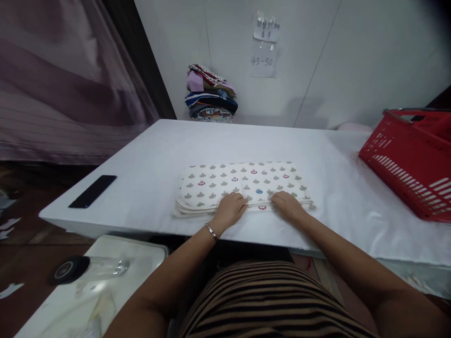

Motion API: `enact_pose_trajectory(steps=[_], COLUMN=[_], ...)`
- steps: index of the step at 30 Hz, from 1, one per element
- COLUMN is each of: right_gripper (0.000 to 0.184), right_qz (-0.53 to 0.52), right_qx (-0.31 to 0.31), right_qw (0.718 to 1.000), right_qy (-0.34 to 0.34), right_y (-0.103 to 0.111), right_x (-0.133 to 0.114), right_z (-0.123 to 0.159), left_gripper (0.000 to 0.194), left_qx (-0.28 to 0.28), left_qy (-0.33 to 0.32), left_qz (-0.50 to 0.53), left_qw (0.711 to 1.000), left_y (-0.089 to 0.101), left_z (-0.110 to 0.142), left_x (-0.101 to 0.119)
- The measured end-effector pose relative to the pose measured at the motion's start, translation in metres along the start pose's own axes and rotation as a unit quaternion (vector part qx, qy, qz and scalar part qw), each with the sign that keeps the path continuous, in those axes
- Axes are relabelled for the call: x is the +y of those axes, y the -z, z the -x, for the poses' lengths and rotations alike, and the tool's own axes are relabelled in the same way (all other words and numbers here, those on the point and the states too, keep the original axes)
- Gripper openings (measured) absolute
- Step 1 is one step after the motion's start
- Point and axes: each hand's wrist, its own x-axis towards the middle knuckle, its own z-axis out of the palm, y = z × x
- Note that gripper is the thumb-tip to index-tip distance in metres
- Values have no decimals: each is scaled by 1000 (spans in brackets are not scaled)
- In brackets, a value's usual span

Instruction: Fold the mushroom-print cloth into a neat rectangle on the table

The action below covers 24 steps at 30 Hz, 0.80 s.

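Observation:
A folded white cloth (225, 185) printed with grey, red, blue and green motifs lies flat on the white-covered table (218, 141). Its layers show along the near edge. My left hand (230, 209) wears a silver bracelet at the wrist and grips that near edge around the middle, fingers curled over the fabric. Farther right on the same edge, my right hand (289, 205) holds the cloth with its fingers bent inward. The thumbs and the underside of the fold are mostly hidden.
A black phone-like slab (93, 191) lies on the table's left. At right stands a red plastic basket (412, 164). Folded fabrics (212, 94) are stacked behind the table, below paper notes (264, 60). A clear bottle (105, 266) lies on a white surface (141, 249) at lower left.

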Motion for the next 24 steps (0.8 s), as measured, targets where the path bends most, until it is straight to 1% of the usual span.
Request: enact_pose_trajectory(steps=[5,9,12,18,21,24], right_gripper=[27,28,27,26,24,22], right_qz=[-18,-25,-27,-49,-65,-74], right_qx=[19,10,8,24,26,26], right_qw=[1000,1000,1000,998,997,996], right_qy=[-12,-17,-12,-27,-35,-44], right_y=[1,1,1,0,2,4], right_x=[-2,-3,-2,-2,-4,-6], right_z=[2,2,2,2,1,-1], left_gripper=[24,19,18,27,24,18], left_qx=[-4,-5,-10,-12,-6,-13], left_qy=[22,2,4,5,-1,-6], left_qz=[37,8,-9,-7,-9,-32], left_qw=[999,1000,1000,1000,1000,999], left_y=[0,-2,-3,-3,-4,-6], left_z=[-2,-3,-6,-9,-11,-15], left_x=[-2,1,4,7,8,13])
